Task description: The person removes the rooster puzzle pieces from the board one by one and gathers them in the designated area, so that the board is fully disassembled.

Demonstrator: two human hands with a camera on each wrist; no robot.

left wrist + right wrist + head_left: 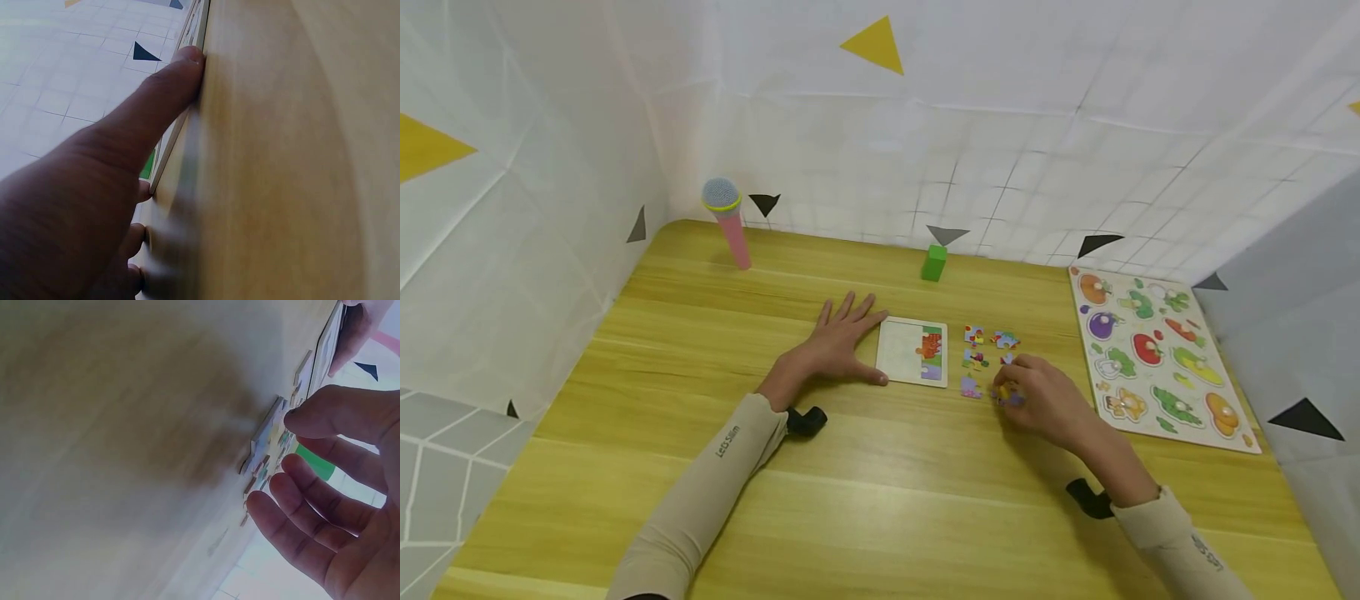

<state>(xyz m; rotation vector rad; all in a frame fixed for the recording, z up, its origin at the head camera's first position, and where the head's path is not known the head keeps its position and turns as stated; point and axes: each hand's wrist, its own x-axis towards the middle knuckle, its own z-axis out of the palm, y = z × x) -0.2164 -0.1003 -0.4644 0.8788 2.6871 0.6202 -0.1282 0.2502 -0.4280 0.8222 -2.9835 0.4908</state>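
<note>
The shallow white rectangular puzzle tray (pixel 897 354) is set mid-surface (pixel 850 500), & its left edge is met by the left hand (pixel 829 348), w/ fingers spread, nothing grasped, thumb & forefinger set at the two left corners, prob. so sliding is stopped. Joined multicoloured jigsaw pcs. (pixel 930 343) are seated along the tray's right side; the rest is left bare. Loose coloured jigsaw pcs. (pixel 976 360) are laid just right of it in two rough cols., prob. spaced so each can be picked out w/o knocking the next. The lowest right one, a purple-&-yellow jigsaw pc. (pixel 1013 398), is reached by the right hand (pixel 1045 400); its fingers are bent, thumb & forefinger brought near e/o, but whether the pc. is pinched can't be told. The pink-handled toy microphone w/ grey head (pixel 727 221), small green block (pixel 934 263) & pale vegetable-picture board (pixel 1150 382) are kept farther out, presumably so working room is left btwn the hands.
</note>
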